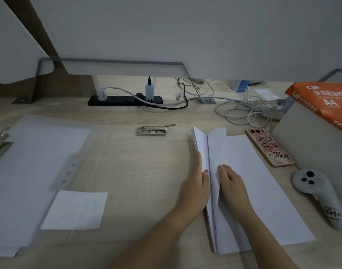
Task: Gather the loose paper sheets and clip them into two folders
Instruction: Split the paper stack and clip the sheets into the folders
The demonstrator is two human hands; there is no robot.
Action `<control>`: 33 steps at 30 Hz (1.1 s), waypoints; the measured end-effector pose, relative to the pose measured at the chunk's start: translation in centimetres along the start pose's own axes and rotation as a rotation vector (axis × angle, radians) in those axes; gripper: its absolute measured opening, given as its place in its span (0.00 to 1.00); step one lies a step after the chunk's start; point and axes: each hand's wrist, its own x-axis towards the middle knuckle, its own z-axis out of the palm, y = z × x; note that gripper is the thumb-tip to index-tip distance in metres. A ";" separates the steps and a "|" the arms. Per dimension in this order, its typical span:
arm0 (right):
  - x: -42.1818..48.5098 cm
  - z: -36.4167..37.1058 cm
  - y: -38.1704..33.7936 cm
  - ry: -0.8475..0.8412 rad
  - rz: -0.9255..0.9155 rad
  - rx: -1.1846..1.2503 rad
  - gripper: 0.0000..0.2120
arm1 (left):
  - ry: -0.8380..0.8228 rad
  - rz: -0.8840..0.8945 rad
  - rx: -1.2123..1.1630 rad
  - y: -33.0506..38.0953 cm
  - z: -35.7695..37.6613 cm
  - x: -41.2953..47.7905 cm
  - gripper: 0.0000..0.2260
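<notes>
**White sheets on edge beside the open folder: stock in hand**

Item 1. Paper stack (203,144): white, plain, stood on its long edge just right of the clear folder's open cover. I hold it upright so, by my judgement, the edges can be knocked level on the desk (147,113) before clipping.

Item 2. My left hand (197,183): fingers flat and extended along the stack's left face, thumb at the front edge, bracing the stack, not pinching it.

Item 3. My right hand (232,185): fingers closed lightly on the stack's right face, pressing the sheets toward the left hand. Between the two, the stack is sandwiched.

Item 4. Flat sheets (263,191): lying right of the folder, touching the base of the upright stack, under my right wrist. Not yet gathered.

Item 5. Clear folder (139,171): open flat at mid-desk; its metal clip (151,131) sits at the far edge with the lever raised, left ready to receive paper.

Item 6. Second folder (30,162): left of the clear folder, sheets already lying in it, its clip (1,140) at the far left corner. Whether that clip is shut, I cannot tell.

Item 7. Small sheet (75,210): at the clear folder's near left corner, loose.

Item 8. Phone (269,146), controller (319,199), orange paper ream (321,101): well right of the folder, clear of the work.
</notes>
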 end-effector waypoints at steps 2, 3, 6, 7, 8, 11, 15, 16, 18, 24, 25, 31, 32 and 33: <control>0.0 0.0 0.0 0.000 -0.003 0.006 0.16 | 0.003 0.023 0.001 -0.2 0.0 0.1 0.27; 0.0 0.0 0.0 -0.001 -0.006 0.009 0.16 | 0.006 0.030 0.002 -0.2 0.0 0.1 0.27; 0.0 0.0 0.0 -0.002 -0.013 0.001 0.16 | 0.011 0.039 0.011 -0.3 0.0 0.2 0.27; 0.0 0.0 0.0 -0.001 -0.013 -0.003 0.16 | 0.010 0.039 0.015 -0.3 0.0 0.2 0.27; 0.0 0.1 0.1 -0.002 -0.014 -0.004 0.16 | 0.010 0.037 0.017 -0.3 0.0 0.1 0.27; 0.1 0.1 0.1 -0.004 -0.016 -0.002 0.15 | 0.005 0.029 0.013 -0.3 0.0 0.1 0.27; 0.1 0.1 0.2 -0.005 -0.023 0.004 0.15 | -0.001 0.031 -0.020 -0.3 0.0 0.1 0.25; 0.1 0.1 0.3 -0.005 -0.022 0.002 0.15 | 0.000 0.035 -0.038 -0.3 0.0 0.1 0.24; 0.1 0.1 0.2 -0.007 -0.021 0.002 0.15 | 0.009 0.027 -0.083 -0.2 -0.1 0.2 0.22; 0.0 0.1 0.0 -0.016 -0.029 0.024 0.16 | 0.041 -0.016 -0.154 0.1 -0.1 0.2 0.18; 0.0 0.1 0.0 -0.016 -0.033 0.022 0.16 | 0.035 -0.021 -0.166 0.2 -0.2 0.1 0.18; -0.1 0.0 0.0 -0.018 -0.038 0.022 0.17 | 0.048 -0.021 -0.194 0.1 -0.5 -0.2 0.18; -0.1 0.0 0.0 -0.017 -0.038 0.023 0.17 | 0.043 -0.026 -0.190 0.1 -0.5 -0.2 0.18; -0.1 0.0 -0.1 -0.016 -0.039 0.021 0.17 | 0.041 -0.029 -0.184 0.1 -0.6 -0.1 0.18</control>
